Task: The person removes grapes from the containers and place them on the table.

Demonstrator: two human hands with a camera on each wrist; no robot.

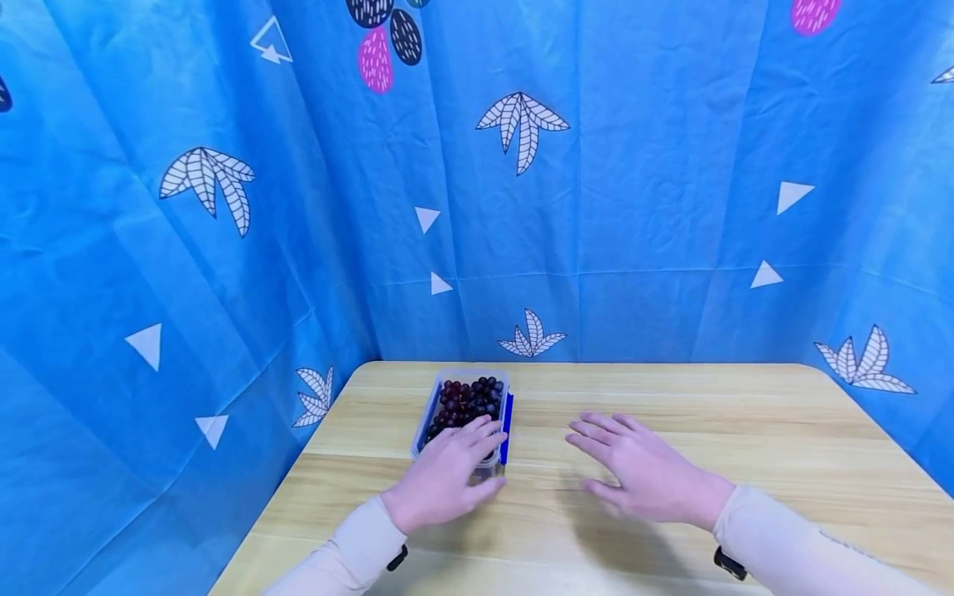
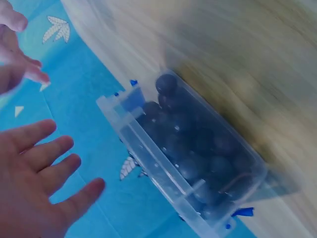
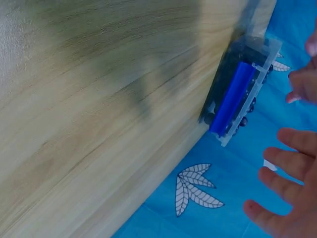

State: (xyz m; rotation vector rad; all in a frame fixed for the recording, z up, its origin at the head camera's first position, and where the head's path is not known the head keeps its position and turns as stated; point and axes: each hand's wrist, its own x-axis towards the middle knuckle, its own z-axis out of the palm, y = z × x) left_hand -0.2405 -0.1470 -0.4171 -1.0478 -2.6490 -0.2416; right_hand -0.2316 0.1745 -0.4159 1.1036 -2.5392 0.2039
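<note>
A clear plastic container (image 1: pixel 419 430) full of dark grapes (image 1: pixel 465 401) stands on the table, left of the middle. A blue clip (image 3: pixel 234 96) hangs along its side, and no lid covers the grapes. My left hand (image 1: pixel 447 476) hovers at the near end of the container, fingers spread and holding nothing; in the left wrist view a gap shows between the hand (image 2: pixel 39 173) and the container wall. To the right, over bare wood, my right hand (image 1: pixel 644 472) hangs apart from the container with its fingers extended.
The light wooden table (image 1: pixel 671 397) has rounded far corners. A blue printed curtain (image 1: pixel 633 207) stands behind it and along the left and right sides. Dark bands sit at both wrists.
</note>
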